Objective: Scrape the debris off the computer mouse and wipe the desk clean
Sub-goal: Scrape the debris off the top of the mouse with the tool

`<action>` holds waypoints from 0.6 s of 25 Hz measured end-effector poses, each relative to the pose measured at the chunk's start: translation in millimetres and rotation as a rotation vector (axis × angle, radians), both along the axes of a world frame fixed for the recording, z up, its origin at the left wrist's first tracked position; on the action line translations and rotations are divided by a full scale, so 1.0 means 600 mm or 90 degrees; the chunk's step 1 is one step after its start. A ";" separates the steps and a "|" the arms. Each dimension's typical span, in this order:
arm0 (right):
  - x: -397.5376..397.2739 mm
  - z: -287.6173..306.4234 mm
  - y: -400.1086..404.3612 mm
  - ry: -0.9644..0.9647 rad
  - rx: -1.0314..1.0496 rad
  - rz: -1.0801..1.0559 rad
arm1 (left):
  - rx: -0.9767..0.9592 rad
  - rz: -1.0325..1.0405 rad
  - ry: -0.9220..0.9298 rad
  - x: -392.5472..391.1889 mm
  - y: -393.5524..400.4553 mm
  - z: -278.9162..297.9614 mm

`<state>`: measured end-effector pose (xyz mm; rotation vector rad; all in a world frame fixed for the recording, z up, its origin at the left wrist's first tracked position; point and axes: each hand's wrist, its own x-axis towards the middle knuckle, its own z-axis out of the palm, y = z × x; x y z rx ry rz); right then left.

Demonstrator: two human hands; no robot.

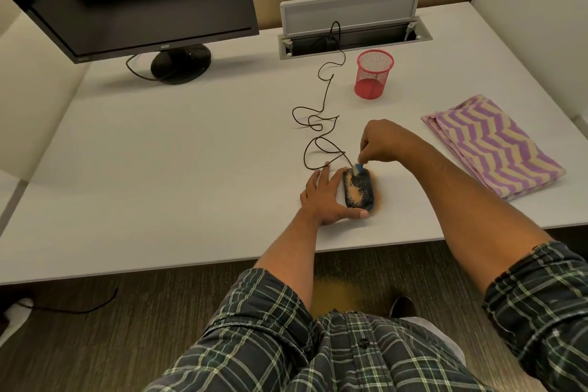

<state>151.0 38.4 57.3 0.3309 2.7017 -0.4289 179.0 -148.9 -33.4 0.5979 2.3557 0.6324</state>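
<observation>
Scraping was the step in hand: the right hand (380, 141) pinched a small blue-handled scraper (358, 168) between thumb and curled fingers, its pale blade resting on the far end of the computer mouse (358, 188). The mouse lay on the bench (159, 149) near the front edge, a little right of the middle, its dark top dusted with tan debris (353, 191), thickest on the left half. The left hand (327, 194) steadied it, fingers spread flat along the left side and thumb hooked around the near end.

To do this well, the blade would probably best be kept at a shallow tilt and drawn in short strokes from the far end toward the near one, with the left hand bracing so the mouse could not skate. Some grit already ringed the mouse on the right, so pushing the rest to that one side should make wiping easier. The cable (318, 124) looped just beyond the mouse and could snag the scraper hand. The striped cloth (490, 143) waited folded near the right edge, untouched.

The only readable writing was the "acer" logo on the monitor (143, 0) at the far left corner.
</observation>
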 end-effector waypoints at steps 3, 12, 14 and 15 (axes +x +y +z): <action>-0.008 0.003 -0.005 0.028 0.037 -0.003 | -0.004 0.001 -0.001 0.001 0.000 0.003; -0.019 0.013 0.000 -0.013 -0.004 0.008 | 0.000 0.000 -0.002 0.000 -0.002 0.004; -0.017 0.010 0.001 -0.072 -0.024 0.032 | -0.001 -0.003 0.000 0.000 -0.002 0.003; -0.016 0.007 0.002 -0.069 -0.013 0.031 | 0.000 -0.004 -0.002 0.000 -0.001 0.002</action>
